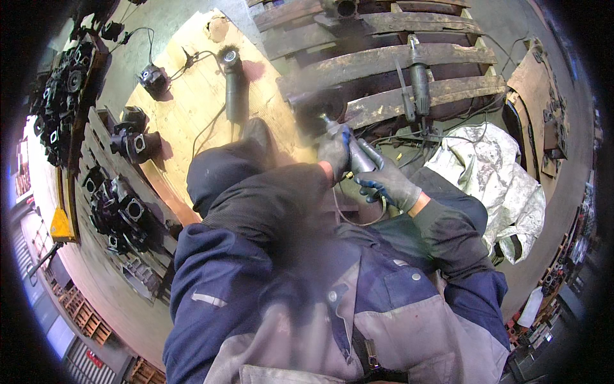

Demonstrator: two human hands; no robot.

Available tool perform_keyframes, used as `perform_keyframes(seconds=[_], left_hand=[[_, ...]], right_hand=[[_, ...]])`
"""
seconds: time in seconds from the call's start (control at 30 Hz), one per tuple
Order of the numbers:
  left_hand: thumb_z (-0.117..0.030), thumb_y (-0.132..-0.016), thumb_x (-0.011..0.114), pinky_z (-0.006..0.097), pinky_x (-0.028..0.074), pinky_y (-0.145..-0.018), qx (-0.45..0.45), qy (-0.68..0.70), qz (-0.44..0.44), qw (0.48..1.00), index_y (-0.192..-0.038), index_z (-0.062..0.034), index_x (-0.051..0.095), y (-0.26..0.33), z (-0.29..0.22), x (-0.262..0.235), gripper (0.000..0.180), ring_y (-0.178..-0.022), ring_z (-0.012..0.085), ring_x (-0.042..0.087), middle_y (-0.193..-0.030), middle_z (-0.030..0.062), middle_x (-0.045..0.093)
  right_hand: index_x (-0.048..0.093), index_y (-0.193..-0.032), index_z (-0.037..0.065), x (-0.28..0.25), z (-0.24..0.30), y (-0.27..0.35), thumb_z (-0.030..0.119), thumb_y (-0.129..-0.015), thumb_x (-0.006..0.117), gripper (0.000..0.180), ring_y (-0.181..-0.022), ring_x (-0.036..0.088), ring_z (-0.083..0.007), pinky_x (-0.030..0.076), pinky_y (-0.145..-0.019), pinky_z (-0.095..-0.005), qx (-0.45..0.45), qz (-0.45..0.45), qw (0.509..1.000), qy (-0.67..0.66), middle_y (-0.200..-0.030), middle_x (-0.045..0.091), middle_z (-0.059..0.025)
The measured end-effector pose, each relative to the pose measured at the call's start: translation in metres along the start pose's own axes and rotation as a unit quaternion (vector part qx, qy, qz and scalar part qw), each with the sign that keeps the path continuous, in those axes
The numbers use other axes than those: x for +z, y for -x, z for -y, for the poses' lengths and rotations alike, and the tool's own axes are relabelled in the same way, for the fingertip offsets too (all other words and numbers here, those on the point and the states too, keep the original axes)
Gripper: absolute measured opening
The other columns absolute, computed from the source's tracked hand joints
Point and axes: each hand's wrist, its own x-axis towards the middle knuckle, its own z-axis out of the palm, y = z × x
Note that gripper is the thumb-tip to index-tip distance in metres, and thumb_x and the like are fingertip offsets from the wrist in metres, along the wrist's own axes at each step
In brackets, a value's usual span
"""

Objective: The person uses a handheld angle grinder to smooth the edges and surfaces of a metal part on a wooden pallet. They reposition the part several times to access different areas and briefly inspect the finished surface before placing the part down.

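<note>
Both hands are clenched around one hand-held power tool, a grinder-like machine with a grey body and blue trim. The left hand, in a grey glove, grips the front of the body close to the working head, probably to press and steer it. The right hand, also gloved, wraps the rear handle, where the cable leaves, likely to steady it and reach the switch. The tool's head meets a dark round metal part that sits at the near edge of a worn wooden pallet; haze or dust blurs that spot, so the exact contact cannot be told.

A second grinder lies along the pallet slats, well apart from the hands, and a third grinder with a wire brush head rests on a plywood sheet to the left, its cable trailing across the sheet. Dark engine-like castings stand along the plywood's left edge and on another pallet beyond. A soiled white cloth lies crumpled on the floor at the right.

A yellow triangular sign-like piece shows at the far left, and a white bottle stands at the lower right; any labels are too small to read.
</note>
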Motion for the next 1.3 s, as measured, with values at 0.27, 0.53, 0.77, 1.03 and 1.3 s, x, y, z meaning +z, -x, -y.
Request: perform_keyframes(seconds=[0.27, 0.53, 0.77, 1.03, 1.3], left_hand=[[-0.069, -0.096, 0.058, 0.046, 0.056, -0.094, -0.149, 0.108, -0.068, 0.981, -0.129, 0.0093, 0.066, -0.016, -0.022, -0.013, 0.085, -0.117, 0.037, 0.071, -0.128, 0.0272, 0.071], [-0.068, -0.099, 0.054, 0.044, 0.05, -0.105, -0.125, 0.084, -0.053, 0.987, -0.132, 0.0108, 0.064, -0.002, -0.025, -0.01, 0.086, -0.124, 0.039, 0.067, -0.131, 0.0292, 0.069], [-0.067, -0.099, 0.057, 0.044, 0.049, -0.105, -0.134, 0.084, -0.061, 0.986, -0.135, 0.0109, 0.062, -0.005, -0.022, -0.004, 0.086, -0.124, 0.0405, 0.066, -0.133, 0.0314, 0.067], [-0.069, -0.097, 0.056, 0.045, 0.048, -0.107, -0.11, 0.059, -0.064, 0.99, -0.138, 0.0121, 0.058, -0.01, -0.005, -0.001, 0.091, -0.128, 0.0422, 0.064, -0.135, 0.0331, 0.065], [-0.07, -0.105, 0.031, 0.048, 0.047, -0.108, -0.12, 0.018, -0.058, 0.991, -0.141, -0.01, 0.062, -0.007, -0.024, -0.013, 0.076, -0.127, 0.04, 0.064, -0.134, 0.0269, 0.066]], right_hand=[[0.029, -0.168, 0.013, 0.006, 0.03, -0.014, 0.009, -0.086, 0.08, 0.097, -0.065, 0.063, -0.0107, 0.056, -0.054, -0.0301, -0.048, 0.006, 0.998, 0.039, -0.098, 0.066, -0.0055], [0.043, -0.161, 0.009, 0.006, 0.051, 0.014, 0.026, -0.078, 0.085, 0.094, -0.089, 0.064, -0.013, 0.055, -0.072, -0.0286, -0.021, 0.028, 0.999, -0.029, -0.117, 0.067, -0.0063], [0.028, -0.169, 0.014, 0.01, 0.058, 0.012, 0.007, -0.087, 0.078, 0.096, -0.065, 0.06, -0.0091, 0.052, -0.056, -0.0267, 0.007, 0.048, 0.994, -0.102, -0.097, 0.065, -0.0043], [0.028, -0.169, 0.013, 0.01, 0.06, 0.016, 0.01, -0.087, 0.078, 0.096, -0.068, 0.06, -0.0088, 0.052, -0.056, -0.0283, -0.01, 0.052, 0.997, -0.056, -0.098, 0.064, -0.0025], [0.037, -0.164, 0.011, 0.014, 0.058, 0.002, 0.015, -0.084, 0.079, 0.089, -0.065, 0.059, -0.0099, 0.051, -0.054, -0.0291, 0.002, 0.021, 1.0, -0.017, -0.092, 0.064, -0.0032]])
